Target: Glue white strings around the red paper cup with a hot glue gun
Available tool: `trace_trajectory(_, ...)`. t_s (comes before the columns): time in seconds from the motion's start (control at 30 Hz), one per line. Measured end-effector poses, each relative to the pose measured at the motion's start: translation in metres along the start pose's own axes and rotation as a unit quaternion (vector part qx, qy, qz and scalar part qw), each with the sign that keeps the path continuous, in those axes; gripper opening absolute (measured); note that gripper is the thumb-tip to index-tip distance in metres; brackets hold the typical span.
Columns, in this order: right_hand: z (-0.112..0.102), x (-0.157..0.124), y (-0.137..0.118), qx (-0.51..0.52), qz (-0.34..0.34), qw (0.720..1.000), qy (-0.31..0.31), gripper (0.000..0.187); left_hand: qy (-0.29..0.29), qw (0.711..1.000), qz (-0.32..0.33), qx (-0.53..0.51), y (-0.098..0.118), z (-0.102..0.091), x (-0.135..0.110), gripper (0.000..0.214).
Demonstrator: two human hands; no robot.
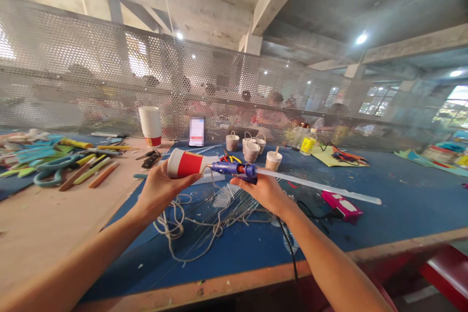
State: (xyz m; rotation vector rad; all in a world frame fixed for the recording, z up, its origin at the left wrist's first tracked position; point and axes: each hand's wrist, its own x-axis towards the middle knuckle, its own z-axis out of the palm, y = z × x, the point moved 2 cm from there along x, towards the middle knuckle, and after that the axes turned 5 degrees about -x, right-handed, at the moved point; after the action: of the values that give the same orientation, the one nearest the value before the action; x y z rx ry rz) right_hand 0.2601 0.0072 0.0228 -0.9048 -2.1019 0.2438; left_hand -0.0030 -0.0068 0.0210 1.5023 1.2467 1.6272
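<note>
My left hand (161, 183) is wrapped round a red and white paper cup (186, 164), which lies tilted on its side in the air. In my right hand (265, 190) is a blue glue gun (230, 169), its nozzle at the cup's right end. A long clear glue stick (321, 186) juts out of the gun's back. Whether the nozzle touches the cup, I cannot tell. Beneath both hands, a loose tangle of pale cord (175, 224) lies on the blue tabletop (146, 263). The gun's black cable (292, 248) hangs over the front edge.
Behind my hands stand several small cord-wrapped cups (251, 151), a phone (196, 131) and a stack of paper cups (149, 126). Scissors (54, 170) and markers lie at left. At right are a magenta box (341, 205) and a yellow-labelled bottle (309, 141). A perforated screen (109, 83) borders the back.
</note>
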Motion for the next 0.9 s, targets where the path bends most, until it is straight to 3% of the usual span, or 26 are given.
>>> trace_trajectory(0.9, 0.0021, -0.0015, 0.0067, 0.0, -0.005, 1.0, -0.005, 0.029, 0.001, 1.0, -0.009, 0.0, -0.0032, -0.0007, 0.0006, 0.049)
